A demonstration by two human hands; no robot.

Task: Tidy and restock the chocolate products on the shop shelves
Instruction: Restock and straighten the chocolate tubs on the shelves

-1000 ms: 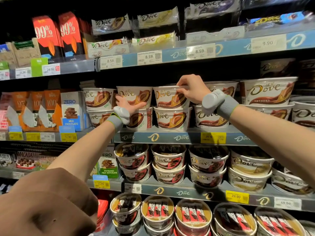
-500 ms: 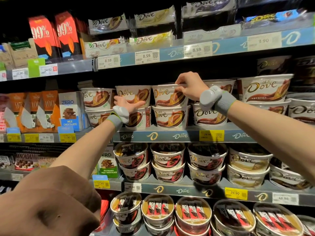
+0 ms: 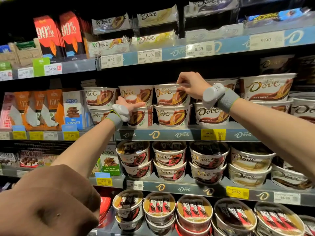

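White plastic tubs of Dove chocolate sit two high on the middle shelf [image 3: 187, 133]. The person works on two of them. The right hand [image 3: 192, 86] pinches the rim of the top tub [image 3: 170, 95] in the third stack, with the fingers curled over its lid edge. The left hand [image 3: 129, 105] is tucked between the two tubs of the second stack. Its thumb lies along the bottom of the upper tub [image 3: 136, 94], just above the lower tub [image 3: 141, 116]. I cannot see its other fingers, so I cannot tell if they hold anything.

Things could go wrong here. The top tubs only rest on the lids below them. If the right hand tugs too hard, I think its tub could slide off and fall. The left hand may be wedged under its tub, so that one could tip forward too. A falling tub could knock the tubs on the next shelf down [image 3: 170, 157].

Both top tubs stand upright, wide end up and narrow end down. They are round, so there is no real long side, only top to bottom. The Dove name on the third stack faces out at us. The lower tub by the left hand looks turned a bit, with a red side label [image 3: 150, 115] showing, so it may still need a twist.

More tubs stand to the right [image 3: 267, 87]. Chocolate bars in boxes [image 3: 73, 108] stand to the left. Yellow price tags [image 3: 213, 134] hang on the shelf edge.
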